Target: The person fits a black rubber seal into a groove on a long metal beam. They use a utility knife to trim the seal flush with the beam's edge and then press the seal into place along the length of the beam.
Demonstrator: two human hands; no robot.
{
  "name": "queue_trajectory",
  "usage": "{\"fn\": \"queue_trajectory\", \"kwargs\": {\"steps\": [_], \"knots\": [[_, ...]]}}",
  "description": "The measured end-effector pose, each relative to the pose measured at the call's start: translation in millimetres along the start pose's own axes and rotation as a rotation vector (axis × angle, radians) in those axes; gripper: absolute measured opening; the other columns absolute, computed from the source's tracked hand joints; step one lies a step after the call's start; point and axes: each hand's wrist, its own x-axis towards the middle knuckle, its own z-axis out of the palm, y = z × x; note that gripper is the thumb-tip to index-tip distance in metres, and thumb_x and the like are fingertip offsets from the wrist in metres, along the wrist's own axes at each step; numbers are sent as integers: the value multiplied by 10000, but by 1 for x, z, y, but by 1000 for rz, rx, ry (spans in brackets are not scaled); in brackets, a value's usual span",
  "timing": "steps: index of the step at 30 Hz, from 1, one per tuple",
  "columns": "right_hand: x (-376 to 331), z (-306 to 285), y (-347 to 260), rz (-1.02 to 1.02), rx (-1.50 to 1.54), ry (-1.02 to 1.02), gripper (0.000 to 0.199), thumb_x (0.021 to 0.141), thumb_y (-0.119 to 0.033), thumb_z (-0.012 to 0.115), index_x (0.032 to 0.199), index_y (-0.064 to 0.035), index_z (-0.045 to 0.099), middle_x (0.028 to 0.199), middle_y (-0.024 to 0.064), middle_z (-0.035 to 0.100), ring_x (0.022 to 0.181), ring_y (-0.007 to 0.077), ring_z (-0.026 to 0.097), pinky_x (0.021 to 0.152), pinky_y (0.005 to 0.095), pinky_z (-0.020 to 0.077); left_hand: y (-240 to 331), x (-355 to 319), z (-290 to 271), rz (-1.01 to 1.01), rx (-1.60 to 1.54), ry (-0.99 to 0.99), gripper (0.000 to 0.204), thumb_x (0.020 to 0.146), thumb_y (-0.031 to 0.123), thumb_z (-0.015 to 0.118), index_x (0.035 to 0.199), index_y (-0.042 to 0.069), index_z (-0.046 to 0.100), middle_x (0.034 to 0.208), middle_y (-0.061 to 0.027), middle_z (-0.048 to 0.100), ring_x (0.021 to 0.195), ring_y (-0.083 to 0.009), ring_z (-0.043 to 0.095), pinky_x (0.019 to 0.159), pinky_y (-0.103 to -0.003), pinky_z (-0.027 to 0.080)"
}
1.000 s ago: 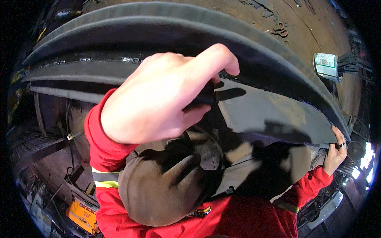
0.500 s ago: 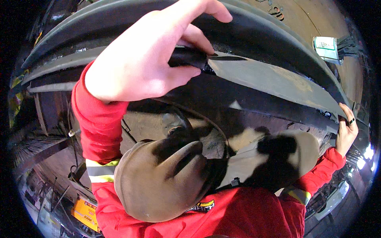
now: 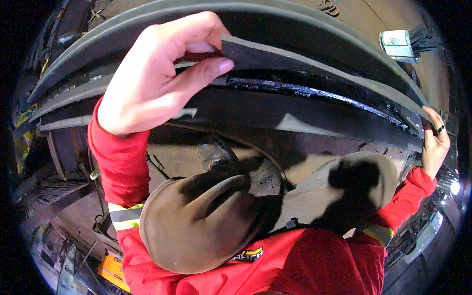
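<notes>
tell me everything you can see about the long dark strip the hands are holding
The long dark strip is a thin, flat, grey-black band, rubbery-looking with a paler edge. It runs in a curve from upper centre to the right rim, along a dark, wet-looking ledge of the curved structure. The left hand pinches its near end between thumb and fingers; the right hand, wearing a ring, grips its far end.

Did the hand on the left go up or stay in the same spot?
Yes. The left hand climbed up the picture and now pinches the dark strip, closer to the curved grey arch above it.
</notes>
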Motion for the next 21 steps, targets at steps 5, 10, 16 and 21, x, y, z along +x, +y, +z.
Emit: {"fn": "queue_trajectory", "kwargs": {"steps": [5,10,16,21], "knots": [[7,-1,-2,-68,-88,11,321,875,75,532,1143,-26,676,1113,59,664,1050,128,589,920,270,460,5,2,2,-21,38,4,87,904,1,617,977,-36,587,912,-68,642,863,-104,603,772,-250,479],[3,-3,-3,-42,-82,-2,322,857,74,542,1132,-23,680,1126,62,667,1079,143,586,941,273,441,5,4,-1,42,105,-30,109,871,-19,617,976,-41,596,940,-111,656,903,-147,616,811,-270,477],[-11,-13,-6,26,-32,-14,345,827,102,532,1110,-19,687,1113,58,673,1089,148,586,963,281,424,2,10,-4,2,11,-126,127,907,79,586,958,-22,529,1031,-167,656,934,-191,598,874,-315,443],[-9,-12,-12,38,76,-103,323,827,119,529,1086,4,684,1065,82,662,1038,157,604,909,283,492,1,7,-4,-118,-121,-190,181,959,168,521,1000,1,463,1117,-199,636,992,-173,553,921,-307,394]]}}
